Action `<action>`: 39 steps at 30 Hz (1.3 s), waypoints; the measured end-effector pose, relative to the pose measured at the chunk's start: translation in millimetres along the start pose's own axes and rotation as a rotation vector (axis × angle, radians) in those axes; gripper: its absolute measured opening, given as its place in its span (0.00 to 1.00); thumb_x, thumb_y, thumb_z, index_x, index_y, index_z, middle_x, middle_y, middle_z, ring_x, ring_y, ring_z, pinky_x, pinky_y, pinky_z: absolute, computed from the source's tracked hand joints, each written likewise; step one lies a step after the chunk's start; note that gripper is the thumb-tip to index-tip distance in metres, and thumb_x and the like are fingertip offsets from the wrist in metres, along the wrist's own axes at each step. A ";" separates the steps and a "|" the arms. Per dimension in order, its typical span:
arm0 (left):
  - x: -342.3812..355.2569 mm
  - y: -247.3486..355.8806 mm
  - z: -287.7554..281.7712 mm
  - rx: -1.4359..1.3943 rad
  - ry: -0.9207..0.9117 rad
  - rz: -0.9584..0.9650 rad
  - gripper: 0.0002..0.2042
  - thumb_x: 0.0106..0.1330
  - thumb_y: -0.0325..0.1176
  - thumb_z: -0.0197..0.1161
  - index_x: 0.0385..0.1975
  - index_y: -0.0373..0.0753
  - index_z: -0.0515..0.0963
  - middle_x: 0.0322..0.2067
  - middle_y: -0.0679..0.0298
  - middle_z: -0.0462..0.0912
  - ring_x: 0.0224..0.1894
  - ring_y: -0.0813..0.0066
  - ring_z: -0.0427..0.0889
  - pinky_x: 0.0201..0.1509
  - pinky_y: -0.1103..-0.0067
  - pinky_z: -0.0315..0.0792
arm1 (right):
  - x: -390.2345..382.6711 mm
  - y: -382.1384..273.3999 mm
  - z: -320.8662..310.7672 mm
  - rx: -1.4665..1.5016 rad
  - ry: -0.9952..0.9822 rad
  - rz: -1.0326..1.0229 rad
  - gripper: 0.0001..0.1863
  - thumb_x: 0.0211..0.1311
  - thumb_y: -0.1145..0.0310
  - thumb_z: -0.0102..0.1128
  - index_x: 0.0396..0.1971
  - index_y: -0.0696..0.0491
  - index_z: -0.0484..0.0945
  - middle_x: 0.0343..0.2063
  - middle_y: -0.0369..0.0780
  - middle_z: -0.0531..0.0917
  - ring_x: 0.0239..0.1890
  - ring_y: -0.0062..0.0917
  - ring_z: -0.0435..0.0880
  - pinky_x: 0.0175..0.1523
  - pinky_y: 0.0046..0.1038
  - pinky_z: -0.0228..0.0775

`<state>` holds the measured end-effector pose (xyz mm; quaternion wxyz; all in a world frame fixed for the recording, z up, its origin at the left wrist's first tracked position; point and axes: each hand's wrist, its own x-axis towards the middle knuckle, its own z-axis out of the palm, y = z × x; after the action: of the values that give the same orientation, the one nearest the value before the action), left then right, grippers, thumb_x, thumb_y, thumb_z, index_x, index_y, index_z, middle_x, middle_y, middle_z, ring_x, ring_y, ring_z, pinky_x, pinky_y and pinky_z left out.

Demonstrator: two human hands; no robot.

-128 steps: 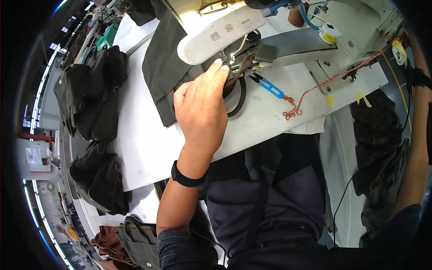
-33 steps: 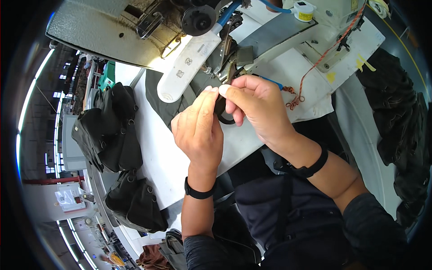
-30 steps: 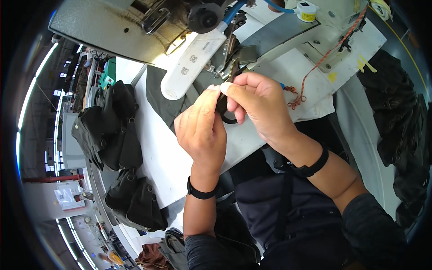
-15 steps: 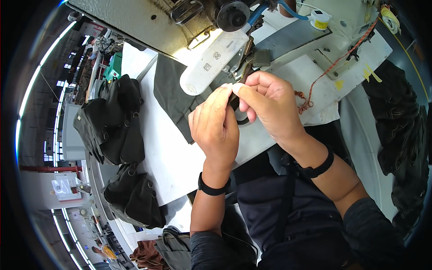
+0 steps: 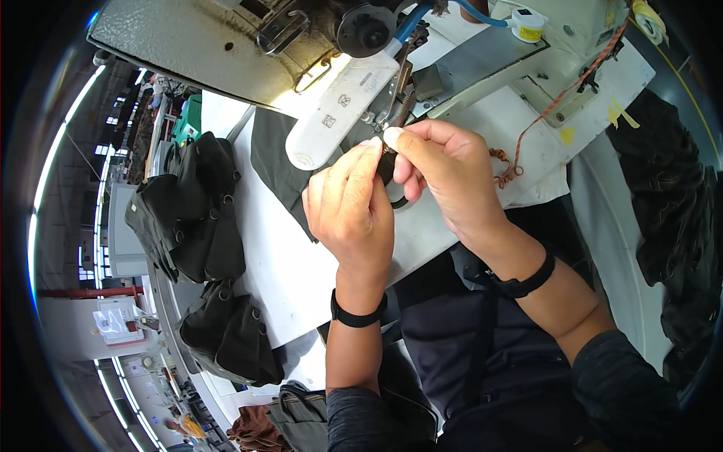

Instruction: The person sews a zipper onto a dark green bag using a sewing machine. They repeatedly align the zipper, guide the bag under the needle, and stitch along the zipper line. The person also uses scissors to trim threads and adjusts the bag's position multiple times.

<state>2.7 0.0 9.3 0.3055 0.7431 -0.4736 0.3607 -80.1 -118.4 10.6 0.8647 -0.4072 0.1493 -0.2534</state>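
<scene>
My left hand (image 5: 350,200) and my right hand (image 5: 448,169) meet fingertip to fingertip just in front of the needle area of a sewing machine (image 5: 188,53). Both are closed in a pinch; whatever lies between the fingertips is too small and covered to name. A dark strip curves out beneath my right fingers. Left of my hands, dark green fabric (image 5: 275,154) lies on the white table (image 5: 275,264), partly under the machine's long white guard (image 5: 331,117). A coil spring and small metal parts sit just beyond my fingertips.
Dark bags (image 5: 184,207) are stacked along the table's left side. An orange cord (image 5: 561,102) runs down the right of the machine to a tangle beside my right wrist. Dark fabric (image 5: 666,211) hangs at far right. A grey bag (image 5: 297,414) and brown cloth stand below left.
The view has shifted slightly, so the machine sits a little further left. My hands keep their pinch near the needle, with the fingertips slightly further apart.
</scene>
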 end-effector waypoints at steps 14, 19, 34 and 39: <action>5.9 8.4 3.9 0.014 0.020 -0.023 0.10 0.64 0.22 0.72 0.43 0.43 0.86 0.42 0.68 0.91 0.45 0.69 0.87 0.54 0.72 0.73 | 8.4 11.5 9.7 -0.091 0.156 -0.218 0.13 0.71 0.67 0.69 0.29 0.59 0.83 0.18 0.34 0.84 0.18 0.11 0.77 0.24 0.18 0.67; 3.6 5.9 7.5 0.004 0.056 -0.009 0.10 0.63 0.22 0.73 0.41 0.42 0.87 0.40 0.68 0.91 0.43 0.70 0.87 0.52 0.73 0.74 | 4.3 10.2 15.9 -0.057 0.206 -0.187 0.10 0.72 0.68 0.69 0.29 0.56 0.84 0.19 0.31 0.82 0.18 0.10 0.74 0.25 0.16 0.63; 7.3 6.1 9.5 -0.026 0.078 0.004 0.11 0.60 0.21 0.74 0.40 0.43 0.87 0.40 0.68 0.91 0.42 0.70 0.87 0.47 0.74 0.74 | 22.4 21.7 0.3 -0.553 0.252 -0.578 0.08 0.69 0.71 0.70 0.31 0.57 0.82 0.14 0.35 0.80 0.15 0.15 0.74 0.22 0.27 0.64; 4.4 1.3 8.7 -0.019 0.092 0.009 0.11 0.59 0.21 0.74 0.40 0.42 0.87 0.40 0.68 0.90 0.41 0.70 0.86 0.45 0.74 0.73 | 22.4 12.3 2.4 -0.730 0.165 -0.623 0.07 0.72 0.71 0.67 0.42 0.58 0.82 0.14 0.35 0.80 0.15 0.15 0.75 0.22 0.25 0.65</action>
<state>4.9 -9.5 8.2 0.3321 0.7206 -0.4659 0.3915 -56.6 -122.7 1.3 0.5336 -0.6879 0.1676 -0.4626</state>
